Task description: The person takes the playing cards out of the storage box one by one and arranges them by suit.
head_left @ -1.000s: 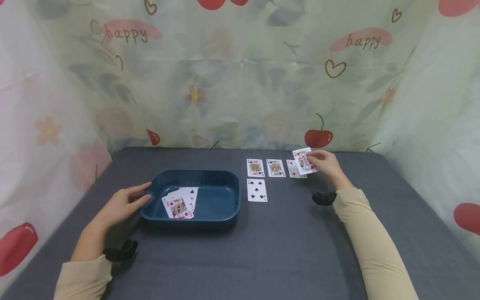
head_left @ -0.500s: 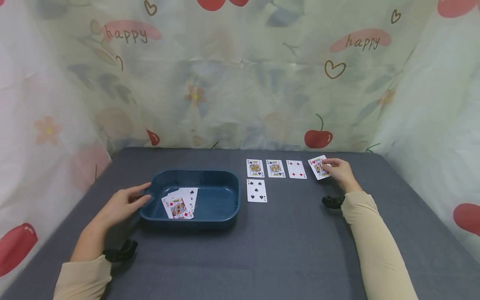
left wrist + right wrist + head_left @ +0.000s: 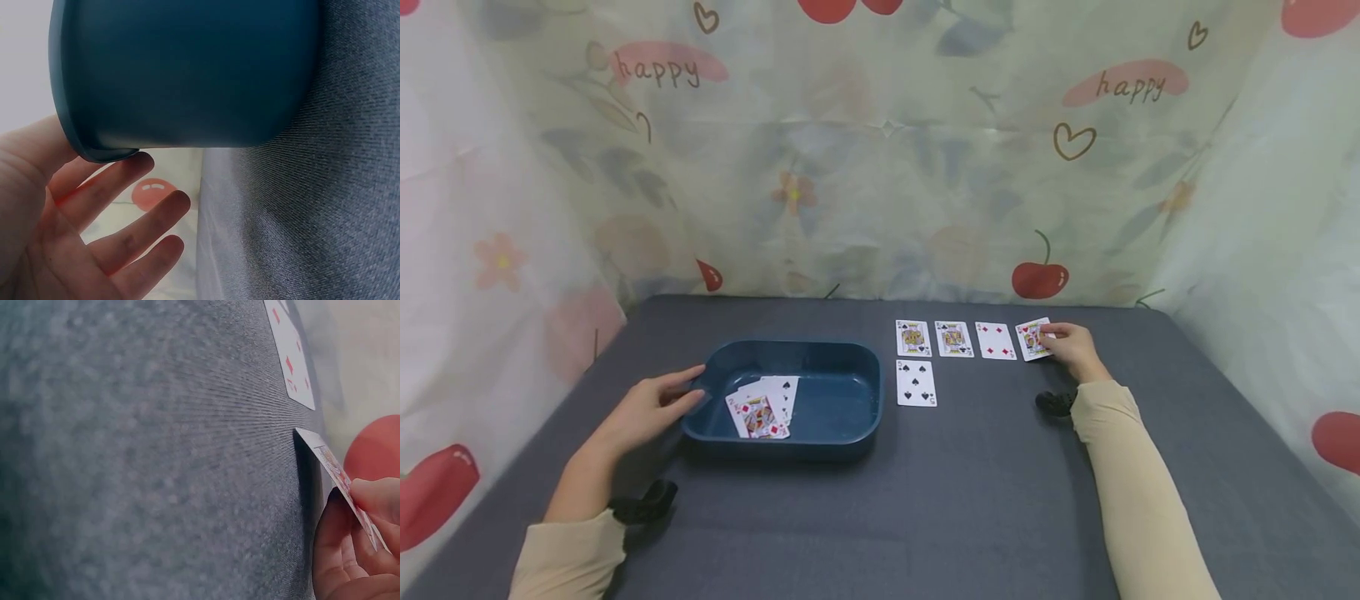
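Between my right thumb and fingers is a face playing card with a heart [image 3: 1030, 340]; the right hand [image 3: 1077, 348] holds it at the right end of a row of cards. In the right wrist view this card [image 3: 332, 465] is tilted, its far edge low by the cloth. The four of diamonds [image 3: 996, 342] lies just left of it. My left hand [image 3: 643, 410] pinches the left rim of a dark blue rectangular tray [image 3: 835, 408], thumb over the rim [image 3: 59, 87], while its other fingers spread loosely below.
Two black-suited face cards [image 3: 913, 338] [image 3: 954, 339] continue the row leftward, with the five of spades [image 3: 916, 383] in front of the first. Inside the tray are overlapping cards, a red face card [image 3: 760, 417] on top. A patterned curtain [image 3: 887, 208] hangs behind the grey-clothed table [image 3: 970, 508].
My right hand has moved the heart face card from above the four of diamonds to the right, then lowered it beside that card, now turned straighter. The left hand and tray have stayed put.
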`<control>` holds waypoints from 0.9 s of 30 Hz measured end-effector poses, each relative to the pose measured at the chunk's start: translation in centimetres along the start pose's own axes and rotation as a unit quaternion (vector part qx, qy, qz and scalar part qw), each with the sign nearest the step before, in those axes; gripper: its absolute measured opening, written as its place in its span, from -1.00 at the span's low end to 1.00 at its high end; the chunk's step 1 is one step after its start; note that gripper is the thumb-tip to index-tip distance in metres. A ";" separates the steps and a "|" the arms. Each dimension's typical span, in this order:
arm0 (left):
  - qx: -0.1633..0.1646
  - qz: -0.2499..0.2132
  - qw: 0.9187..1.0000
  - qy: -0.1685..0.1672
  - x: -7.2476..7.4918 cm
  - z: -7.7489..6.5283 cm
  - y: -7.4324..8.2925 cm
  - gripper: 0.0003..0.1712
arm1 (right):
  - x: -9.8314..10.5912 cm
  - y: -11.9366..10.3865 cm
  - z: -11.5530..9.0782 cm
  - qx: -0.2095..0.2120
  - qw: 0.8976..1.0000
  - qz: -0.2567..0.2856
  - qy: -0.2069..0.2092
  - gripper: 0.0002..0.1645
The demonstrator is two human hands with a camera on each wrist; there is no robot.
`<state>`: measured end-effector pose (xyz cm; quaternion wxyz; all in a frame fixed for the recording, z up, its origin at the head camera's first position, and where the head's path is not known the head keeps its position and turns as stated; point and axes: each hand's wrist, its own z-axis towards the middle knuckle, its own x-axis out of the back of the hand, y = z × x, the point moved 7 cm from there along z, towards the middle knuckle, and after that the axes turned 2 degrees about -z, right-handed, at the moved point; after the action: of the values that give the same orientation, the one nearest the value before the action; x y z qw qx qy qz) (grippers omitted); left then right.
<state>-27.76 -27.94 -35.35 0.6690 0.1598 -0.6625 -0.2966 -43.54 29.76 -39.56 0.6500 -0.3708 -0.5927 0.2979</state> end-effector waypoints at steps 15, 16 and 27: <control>-0.005 -0.002 1.000 0.000 -0.1 -0.1 0.0 -0.40 | 0.6 -0.2 0.0 -0.032 0.998 -0.056 0.017 -0.50; -0.005 -0.003 1.000 0.000 -0.1 -0.1 0.1 -0.40 | 0.7 -0.3 -0.1 -0.036 0.997 -0.062 0.019 -0.50; -0.001 0.001 1.000 0.001 -0.1 -0.1 0.1 -0.39 | -1.2 -5.6 -0.9 0.045 0.992 -0.090 -0.071 -0.50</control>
<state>-27.66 -27.83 -35.42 0.6699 0.1587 -0.6619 -0.2964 -43.06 25.60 -35.52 0.6465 -0.2640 -0.6545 0.2898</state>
